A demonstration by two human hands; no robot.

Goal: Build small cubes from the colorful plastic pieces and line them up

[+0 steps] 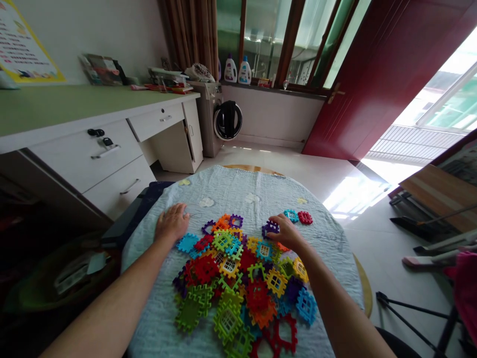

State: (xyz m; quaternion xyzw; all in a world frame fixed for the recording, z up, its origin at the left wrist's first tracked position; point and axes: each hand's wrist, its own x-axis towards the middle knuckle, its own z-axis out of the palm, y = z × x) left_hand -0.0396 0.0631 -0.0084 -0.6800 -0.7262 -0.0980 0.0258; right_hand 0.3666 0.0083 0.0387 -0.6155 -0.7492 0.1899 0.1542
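Observation:
A heap of square, notched plastic building tiles in several colours, among them a yellow tile (276, 282) and a red tile (205, 269), covers the middle of the table. At the far right of the heap, my right hand (285, 232) pinches a purple tile (270, 229) between thumb and fingers. Just beyond that hand lie a teal tile (291, 215) and a red window tile (305, 218), side by side. My left hand (172, 222) rests flat on the cloth, holding nothing, left of the heap and near a light blue tile (187, 242).
A pale blue cloth (231, 191) covers the round table. A white desk with drawers (108, 149) stands to the left, and a washing machine (212, 117) with its door open is behind. At the right are a red door (357, 74) and a black tripod leg (410, 303).

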